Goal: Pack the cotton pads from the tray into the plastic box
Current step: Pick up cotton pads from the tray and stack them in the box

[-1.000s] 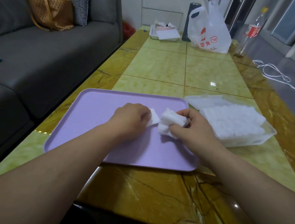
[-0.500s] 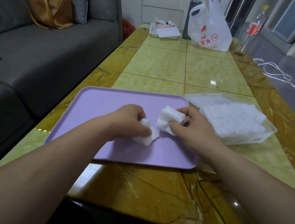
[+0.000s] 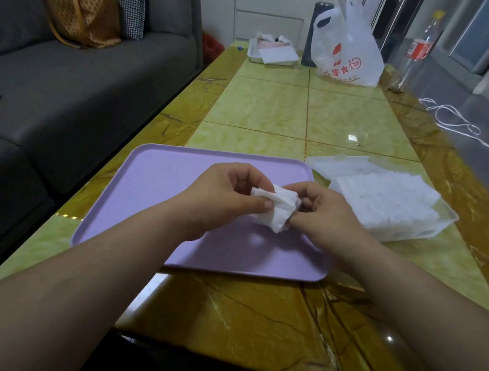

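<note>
- One small bundle of pads seems to be all that is left. The tray shows only bare purple surface elsewhere, so I judge the task nearly done.
- Left hand pinches the bundle from 9 o'clock, with the thumb in front and the fingers curled behind.
- Pads are white and soft, in a loose stack with uneven edges, held in the air above the tray toward its 3 o'clock side.
- Right hand grips the same bundle from 3 o'clock, fingers curled on it.
- Box, at 3 o'clock of the tray, is already heaped above its rim. What remains is to lay this bundle in.
</note>
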A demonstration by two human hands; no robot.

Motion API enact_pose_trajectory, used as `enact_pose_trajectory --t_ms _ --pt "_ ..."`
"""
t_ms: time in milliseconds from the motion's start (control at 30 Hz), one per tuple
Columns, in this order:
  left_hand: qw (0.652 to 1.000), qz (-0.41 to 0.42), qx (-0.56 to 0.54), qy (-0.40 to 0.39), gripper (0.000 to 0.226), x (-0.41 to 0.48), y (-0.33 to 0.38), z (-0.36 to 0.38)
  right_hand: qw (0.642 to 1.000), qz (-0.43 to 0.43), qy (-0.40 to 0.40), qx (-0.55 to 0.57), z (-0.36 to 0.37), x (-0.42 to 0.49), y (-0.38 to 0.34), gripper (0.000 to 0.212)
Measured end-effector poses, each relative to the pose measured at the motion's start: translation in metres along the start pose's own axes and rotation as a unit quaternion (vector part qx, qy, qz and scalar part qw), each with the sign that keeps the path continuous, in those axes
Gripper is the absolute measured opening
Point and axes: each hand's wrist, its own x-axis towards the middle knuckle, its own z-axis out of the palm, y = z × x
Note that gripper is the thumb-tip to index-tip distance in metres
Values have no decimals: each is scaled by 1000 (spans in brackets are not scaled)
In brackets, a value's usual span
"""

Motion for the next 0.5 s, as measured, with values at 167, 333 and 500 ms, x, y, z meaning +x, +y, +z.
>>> enact_pose_trajectory --t_ms 167,333,500 --pt "978 45 191 64 15 5 -6 1 999 -6 -43 15 -2 2 0 49" --pt "958 82 265 66 17 9 -9 3 992 5 -121 41 -5 3 2 83" --pt "955 61 286 42 44 10 -6 2 997 -50 -27 -49 6 1 4 49"
